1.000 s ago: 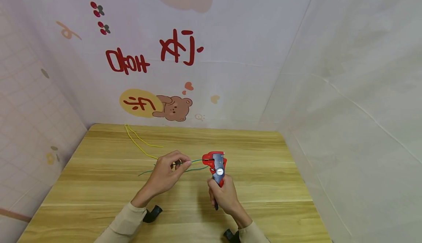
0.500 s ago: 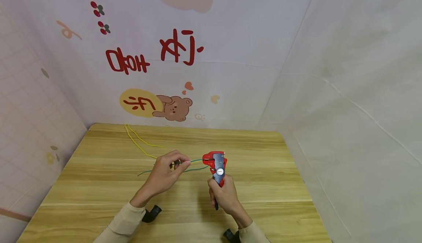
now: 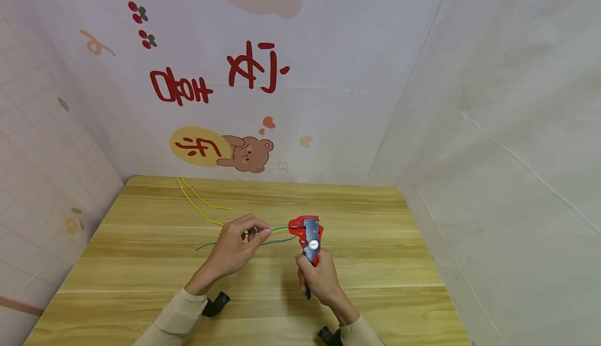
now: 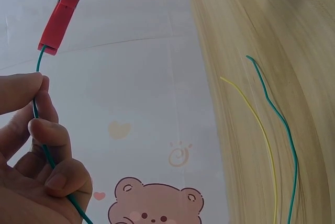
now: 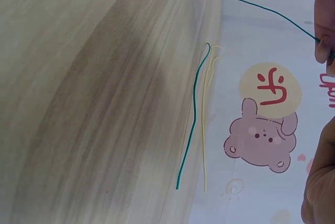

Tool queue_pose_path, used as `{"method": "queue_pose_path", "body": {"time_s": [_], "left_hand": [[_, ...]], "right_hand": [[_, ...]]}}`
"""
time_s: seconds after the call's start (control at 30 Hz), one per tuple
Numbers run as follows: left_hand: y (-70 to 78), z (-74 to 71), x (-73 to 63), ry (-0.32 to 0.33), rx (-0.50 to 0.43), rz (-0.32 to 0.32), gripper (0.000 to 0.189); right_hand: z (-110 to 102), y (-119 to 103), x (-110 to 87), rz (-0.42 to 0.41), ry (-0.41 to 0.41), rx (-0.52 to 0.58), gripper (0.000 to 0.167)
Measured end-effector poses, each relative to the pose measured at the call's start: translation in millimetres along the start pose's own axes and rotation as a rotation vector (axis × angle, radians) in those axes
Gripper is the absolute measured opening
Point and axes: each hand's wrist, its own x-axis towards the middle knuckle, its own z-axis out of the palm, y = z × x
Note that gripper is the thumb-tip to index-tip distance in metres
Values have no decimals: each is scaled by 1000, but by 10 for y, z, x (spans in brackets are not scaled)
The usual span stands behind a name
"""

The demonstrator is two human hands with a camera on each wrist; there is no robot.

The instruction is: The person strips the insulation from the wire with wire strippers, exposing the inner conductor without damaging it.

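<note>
My left hand (image 3: 238,247) pinches a green wire (image 4: 37,62) between thumb and fingertips. The wire's tail runs back across the curled fingers in the left wrist view and sticks out past the hand in the right wrist view. In my right hand (image 3: 321,277) I grip the handles of a blue-and-red wire stripper (image 3: 310,231), held upright with its red mouth facing left. The wire's front end enters that red mouth, a short stretch showing between fingertips and tool. A second green wire (image 4: 288,130) lies on the table below, beside a yellow wire (image 4: 264,127).
The wood-grain table (image 3: 375,241) meets a printed cloth wall (image 3: 338,142) at its back edge. The yellow wire bends in a loop toward the back left. Black wrist mounts (image 3: 216,304) sit under both sleeves, close to the table's near side.
</note>
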Motion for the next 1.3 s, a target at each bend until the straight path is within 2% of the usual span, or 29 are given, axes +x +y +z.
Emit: {"method": "queue_pose_path", "body": {"time_s": [0.37, 0.7, 1.3], "left_hand": [[-6, -12, 3, 2, -2, -3, 11], [-89, -152, -25, 38, 2, -16, 14], [-133, -150, -93, 34, 37, -64, 12]], "right_hand": [[-33, 9, -1, 11, 2, 5, 37], [-241, 1, -2, 8, 60, 52, 35], [-407, 59, -67, 69, 122, 63, 35]]}}
